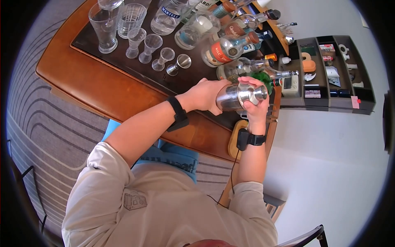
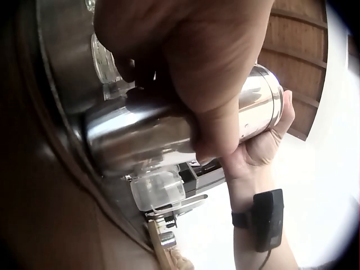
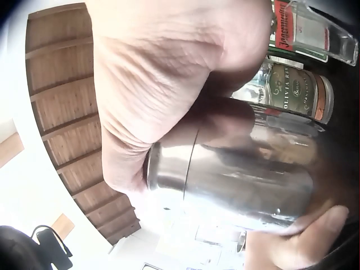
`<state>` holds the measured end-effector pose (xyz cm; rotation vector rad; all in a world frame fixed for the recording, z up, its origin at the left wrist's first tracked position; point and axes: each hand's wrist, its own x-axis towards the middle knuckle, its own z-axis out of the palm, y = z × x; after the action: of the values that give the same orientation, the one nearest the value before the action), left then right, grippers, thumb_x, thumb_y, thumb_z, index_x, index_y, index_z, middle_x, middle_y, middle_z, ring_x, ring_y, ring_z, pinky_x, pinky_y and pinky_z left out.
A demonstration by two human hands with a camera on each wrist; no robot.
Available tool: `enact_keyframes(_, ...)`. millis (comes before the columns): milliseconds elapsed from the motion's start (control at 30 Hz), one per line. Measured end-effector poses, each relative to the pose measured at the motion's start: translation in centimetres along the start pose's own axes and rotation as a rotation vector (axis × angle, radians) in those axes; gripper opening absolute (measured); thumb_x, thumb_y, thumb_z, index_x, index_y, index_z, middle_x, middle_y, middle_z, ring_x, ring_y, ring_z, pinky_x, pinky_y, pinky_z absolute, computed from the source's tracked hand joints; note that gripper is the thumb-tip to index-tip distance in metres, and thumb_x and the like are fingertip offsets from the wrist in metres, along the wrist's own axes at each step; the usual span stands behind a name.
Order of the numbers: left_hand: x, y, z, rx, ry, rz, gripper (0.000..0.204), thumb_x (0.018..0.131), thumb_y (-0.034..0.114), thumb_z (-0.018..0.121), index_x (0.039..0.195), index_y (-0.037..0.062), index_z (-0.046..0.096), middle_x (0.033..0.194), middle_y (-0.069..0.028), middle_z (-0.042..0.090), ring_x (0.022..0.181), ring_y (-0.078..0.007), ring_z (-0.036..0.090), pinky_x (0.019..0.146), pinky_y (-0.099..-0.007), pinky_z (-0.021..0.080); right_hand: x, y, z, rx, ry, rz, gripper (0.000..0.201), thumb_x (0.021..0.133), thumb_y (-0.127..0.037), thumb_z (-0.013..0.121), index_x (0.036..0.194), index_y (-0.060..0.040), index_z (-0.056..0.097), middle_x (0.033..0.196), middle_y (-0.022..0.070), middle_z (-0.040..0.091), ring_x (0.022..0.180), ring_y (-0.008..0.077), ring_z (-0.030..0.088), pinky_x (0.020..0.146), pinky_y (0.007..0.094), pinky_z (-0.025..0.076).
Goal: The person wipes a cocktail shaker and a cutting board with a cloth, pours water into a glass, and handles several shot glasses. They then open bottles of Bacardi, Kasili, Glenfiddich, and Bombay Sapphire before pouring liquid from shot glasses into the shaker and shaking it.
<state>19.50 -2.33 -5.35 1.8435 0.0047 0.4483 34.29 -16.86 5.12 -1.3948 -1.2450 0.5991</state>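
Observation:
A shiny metal cocktail shaker point(image 1: 231, 99) is held between both hands over the bar top, its capped end pointing right in the head view. My left hand point(image 1: 207, 95) grips the shaker's body; in the left wrist view its fingers wrap the metal and the thumb lies along it. My right hand point(image 1: 257, 108) holds the lid end, fingers around the shoulder. In the right wrist view, a seam rings the shaker point(image 3: 247, 169) below the right hand point(image 3: 163, 73), and the left thumb point(image 3: 320, 236) presses the far end.
Beside the left hand stand a metal jigger point(image 1: 179, 65), several small glasses point(image 1: 150, 48) and larger glasses point(image 1: 103, 29). Liquor bottles point(image 1: 224, 51) crowd the back. A wooden board point(image 1: 235, 140) lies near the right wrist; a compartment shelf point(image 1: 329, 74) is at right.

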Motion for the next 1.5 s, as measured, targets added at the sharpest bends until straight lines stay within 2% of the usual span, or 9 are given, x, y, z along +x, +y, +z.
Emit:
enact_keyframes(367,-1.2,1.7,1.5,0.009,0.163,-0.063,0.083,0.059,0.025,0.092,0.135,0.0124,0.060,0.117,-0.0094,0.074,0.114,-0.0326,0.070,0.097,-0.0447,0.040,-1.4,-0.7,2.6,-0.117,0.291,0.033,0.062,0.080,-0.017,0.090,0.133,-0.0005,0.061,0.136,0.0143,0.067,0.124,0.0218,0.064,0.110,0.0380,0.050)
enact_keyframes(533,-1.6,2.2,3.9,0.159,0.401,-0.087,0.089,0.063,0.024,0.091,0.143,0.0148,0.054,0.121,-0.0099,0.071,0.115,-0.0364,0.068,0.096,-0.0472,0.043,-1.6,-3.1,4.2,-0.142,0.381,0.139,0.058,0.080,-0.003,0.089,0.131,-0.0014,0.062,0.135,0.0112,0.068,0.113,0.0158,0.067,0.100,0.0320,0.055)
enact_keyframes(733,-1.3,2.3,2.4,0.088,0.194,-0.100,0.085,0.061,0.024,0.091,0.138,0.0122,0.056,0.124,-0.0121,0.071,0.117,-0.0347,0.068,0.097,-0.0461,0.043,-2.2,-3.1,4.9,-0.205,0.429,0.102,0.055,0.081,0.000,0.088,0.130,-0.0019,0.063,0.133,0.0099,0.068,0.107,0.0140,0.068,0.094,0.0292,0.057)
enact_keyframes(833,-1.1,1.9,2.6,0.085,0.232,-0.032,0.086,0.063,0.024,0.090,0.140,0.0130,0.056,0.116,-0.0131,0.073,0.111,-0.0391,0.069,0.098,-0.0479,0.047,-2.2,-2.9,3.7,-0.152,0.409,0.130,0.052,0.081,0.000,0.086,0.128,-0.0013,0.063,0.130,0.0110,0.069,0.109,0.0155,0.067,0.097,0.0312,0.056)
enact_keyframes(900,-0.9,1.5,2.3,0.064,0.171,-0.014,0.086,0.062,0.025,0.090,0.140,0.0126,0.056,0.114,-0.0138,0.074,0.110,-0.0391,0.069,0.098,-0.0474,0.048,-1.8,-2.6,2.3,-0.059,0.372,0.115,0.050,0.079,-0.004,0.086,0.124,-0.0016,0.064,0.126,0.0131,0.070,0.114,0.0210,0.068,0.102,0.0358,0.054)
enact_keyframes(933,-0.7,1.4,2.1,0.041,0.114,-0.001,0.087,0.062,0.026,0.091,0.140,0.0122,0.056,0.112,-0.0144,0.074,0.109,-0.0391,0.070,0.098,-0.0469,0.048,-1.7,-2.7,1.7,0.168,0.288,0.076,0.050,0.078,-0.009,0.086,0.122,-0.0024,0.064,0.124,0.0152,0.071,0.120,0.0271,0.067,0.107,0.0405,0.052)
enact_keyframes(1033,-0.6,1.6,1.5,0.077,0.055,0.004,0.088,0.062,0.027,0.091,0.140,0.0117,0.056,0.109,-0.0150,0.075,0.107,-0.0383,0.071,0.099,-0.0462,0.048,-1.4,-4.1,1.0,0.049,0.180,-0.011,0.049,0.077,-0.011,0.086,0.120,-0.0031,0.063,0.125,0.0165,0.071,0.122,0.0304,0.067,0.109,0.0424,0.051)
enact_keyframes(1233,-0.6,1.5,2.1,0.044,0.102,-0.021,0.085,0.062,0.029,0.092,0.138,0.0129,0.057,0.109,-0.0116,0.077,0.106,-0.0356,0.073,0.100,-0.0476,0.044,-2.1,-3.8,0.4,-0.002,0.252,-0.060,0.050,0.076,-0.011,0.086,0.121,-0.0027,0.064,0.129,0.0165,0.070,0.124,0.0296,0.066,0.111,0.0421,0.050)
enact_keyframes(1500,-0.6,1.7,1.9,0.082,0.063,-0.043,0.092,0.062,0.027,0.092,0.144,0.0129,0.053,0.111,-0.0139,0.075,0.107,-0.0369,0.071,0.099,-0.0469,0.047,-2.5,-2.1,1.1,-0.130,0.263,-0.052,0.049,0.076,-0.009,0.087,0.120,-0.0038,0.066,0.129,0.0134,0.071,0.123,0.0227,0.064,0.111,0.0373,0.046)
